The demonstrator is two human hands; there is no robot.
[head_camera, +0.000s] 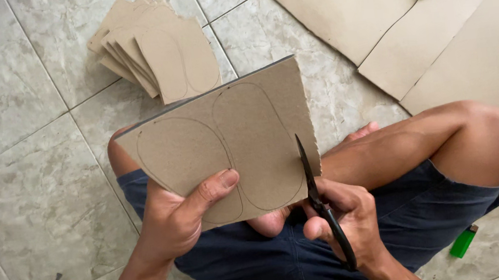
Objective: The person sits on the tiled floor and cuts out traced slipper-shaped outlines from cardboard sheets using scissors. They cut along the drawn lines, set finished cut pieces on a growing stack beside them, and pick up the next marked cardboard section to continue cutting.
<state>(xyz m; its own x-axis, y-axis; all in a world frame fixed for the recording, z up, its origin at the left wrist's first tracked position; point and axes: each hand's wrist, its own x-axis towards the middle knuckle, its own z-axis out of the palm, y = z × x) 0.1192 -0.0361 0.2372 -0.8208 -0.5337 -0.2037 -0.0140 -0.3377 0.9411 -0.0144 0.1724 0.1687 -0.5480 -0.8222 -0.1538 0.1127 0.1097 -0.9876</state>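
Left hand (174, 219) pinching our brown cardboard sheet with two pencilled sole outlines (225, 139) mid-frame, our right hand (347, 216) grips black scissors (324, 203) starting its right edge; cut pieces (156, 48) stacked upper left.

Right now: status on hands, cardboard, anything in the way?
Left hand grips cardboard piece with two traced outlines. Right hand holds scissors, blades at its right edge. Nothing blocking the blades.
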